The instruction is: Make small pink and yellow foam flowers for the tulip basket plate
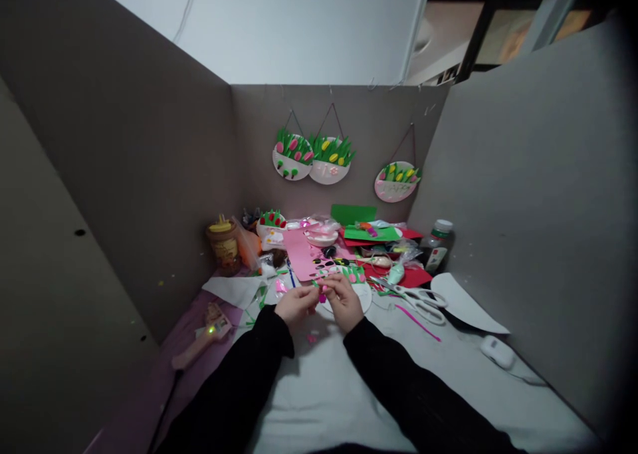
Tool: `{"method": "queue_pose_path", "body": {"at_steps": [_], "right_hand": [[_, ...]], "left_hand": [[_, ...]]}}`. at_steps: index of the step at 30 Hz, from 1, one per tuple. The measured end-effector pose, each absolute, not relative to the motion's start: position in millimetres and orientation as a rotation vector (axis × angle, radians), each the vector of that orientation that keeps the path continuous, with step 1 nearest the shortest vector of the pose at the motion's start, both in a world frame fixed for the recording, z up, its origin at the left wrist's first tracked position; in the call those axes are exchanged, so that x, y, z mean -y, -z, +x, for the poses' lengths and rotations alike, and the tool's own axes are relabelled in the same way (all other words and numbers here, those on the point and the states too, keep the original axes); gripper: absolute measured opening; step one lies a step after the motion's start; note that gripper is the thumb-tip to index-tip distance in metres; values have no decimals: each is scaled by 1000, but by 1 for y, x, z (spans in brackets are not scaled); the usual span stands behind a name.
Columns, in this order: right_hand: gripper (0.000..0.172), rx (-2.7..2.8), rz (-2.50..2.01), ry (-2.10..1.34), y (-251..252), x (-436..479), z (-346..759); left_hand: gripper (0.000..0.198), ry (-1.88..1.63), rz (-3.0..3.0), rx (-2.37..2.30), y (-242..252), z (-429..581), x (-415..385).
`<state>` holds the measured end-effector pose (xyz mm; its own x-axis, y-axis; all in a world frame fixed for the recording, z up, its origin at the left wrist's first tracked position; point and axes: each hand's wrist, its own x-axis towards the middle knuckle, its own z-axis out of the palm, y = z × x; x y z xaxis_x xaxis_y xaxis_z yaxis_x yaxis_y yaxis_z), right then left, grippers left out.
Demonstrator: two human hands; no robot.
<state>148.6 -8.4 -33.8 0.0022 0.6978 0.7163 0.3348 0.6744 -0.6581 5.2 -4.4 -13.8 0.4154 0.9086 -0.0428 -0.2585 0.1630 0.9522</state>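
Just above the table, my left hand (pixel 298 304) and my right hand (pixel 343 302) meet, fingers pinched together. Between their fingertips is a small pink and green craft piece (pixel 322 298), mostly covered by the fingers, so its exact shape is hidden. Behind my right hand lies a white paper plate (pixel 366 299), partly covered by that hand. Green strips and pink shapes (pixel 355 276) show at its far edge. Below the hands, a tiny pink scrap (pixel 312 338) rests on the pale tablecloth (pixel 319 401).
White scissors (pixel 423 302) and a pink strip (pixel 419 322) lie at right, near a white case (pixel 497 352). At left is a glue gun (pixel 204 338) with a lit light. A jar (pixel 224 246), bottle (pixel 438 246) and pink paper (pixel 298 254) stand or lie behind. Decorated plates (pixel 329 161) hang on the partition.
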Motion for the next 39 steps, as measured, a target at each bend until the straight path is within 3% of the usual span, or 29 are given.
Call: {"method": "queue_pose_path", "body": {"at_steps": [3, 12, 24, 31, 33, 36, 39], "right_hand": [[23, 1648, -835, -309, 34, 12, 144], [27, 1711, -811, -309, 33, 13, 146], [10, 1602, -876, -273, 28, 13, 148], [39, 1680, -844, -372, 25, 18, 153], [32, 1702, -842, -353, 26, 17, 151], [8, 1727, -828, -334, 29, 15, 147], [11, 1759, -815, -336, 32, 13, 144]], "left_hand": [[41, -911, 1211, -791, 18, 8, 6], [35, -1014, 1040, -738, 8, 7, 8], [35, -992, 1134, -812, 16, 1, 0], [33, -1141, 888, -854, 11, -3, -3], [30, -1189, 785, -856, 10, -5, -5], [25, -1186, 690, -862, 11, -5, -6], [21, -1102, 716, -835, 12, -3, -4]]}}
